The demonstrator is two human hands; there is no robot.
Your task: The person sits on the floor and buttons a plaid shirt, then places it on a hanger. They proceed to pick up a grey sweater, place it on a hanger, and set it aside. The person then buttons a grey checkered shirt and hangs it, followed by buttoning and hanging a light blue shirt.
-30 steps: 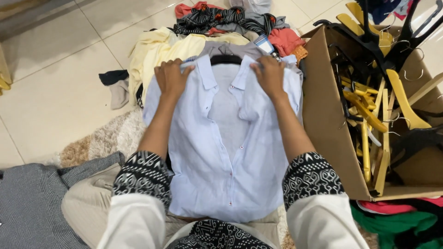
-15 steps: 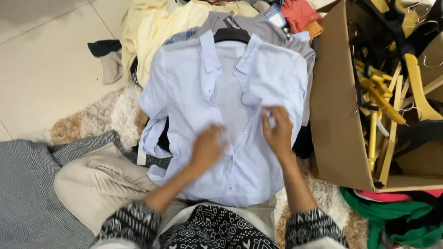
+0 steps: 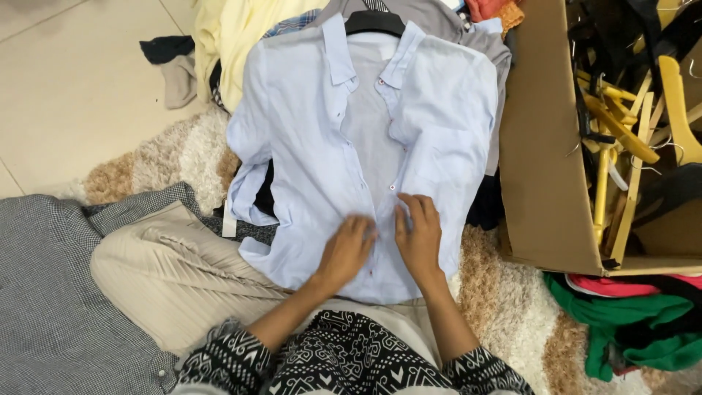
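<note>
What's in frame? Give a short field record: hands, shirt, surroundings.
left hand: flat on shirt, lower front, left of the button line
right hand: fingers at the button line, lower front
shirt: light blue, on black hanger, front partly open, lying on a clothes pile
box: cardboard, right of shirt, full of hangers
rug: shaggy, beige and white, under shirt
green garment: below box

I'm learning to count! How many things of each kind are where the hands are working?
Hands on the shirt: 2, left hand and right hand
Pale blue button-up cotton shirt: 1
Black plastic hanger inside it: 1
Brown cardboard box of hangers: 1
Total: 5
</note>
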